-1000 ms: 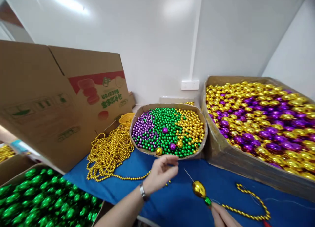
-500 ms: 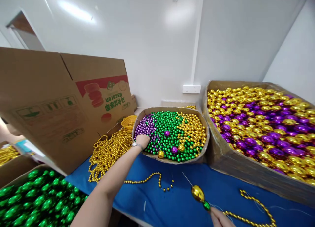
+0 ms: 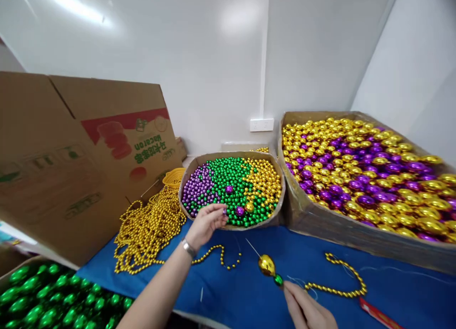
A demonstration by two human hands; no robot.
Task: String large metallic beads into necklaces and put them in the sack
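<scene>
My left hand [image 3: 207, 223], with a silver band at the wrist, is over the front edge of a shallow cardboard tray [image 3: 281, 206]. Its fingers pinch a small purple bead [image 3: 224, 211]. Purple, green and gold round beads [image 3: 228, 174] fill that tray, with a few larger purple and gold ones on top. Low at the right, my right hand [image 3: 309, 304] is closed on a long thin needle [image 3: 252, 246] pointing up and left. A large gold bead [image 3: 267, 265] and a green bead [image 3: 278, 280] are threaded on it, the green one beside my fingertips.
Gold bead strands [image 3: 151, 229] lie heaped left of the tray by a yellow basket [image 3: 171, 178]. A gold strand [image 3: 335, 289] and a red strip [image 3: 379, 314] lie on the blue cloth [image 3: 235, 291]. Large boxes [image 3: 320, 222] flank the tray; green beads [image 3: 46, 295] are lower left.
My left hand has drawn back out of the beads, toward me, and now shows a purple bead in its fingertips. The view has shifted right; more of my right hand shows.
</scene>
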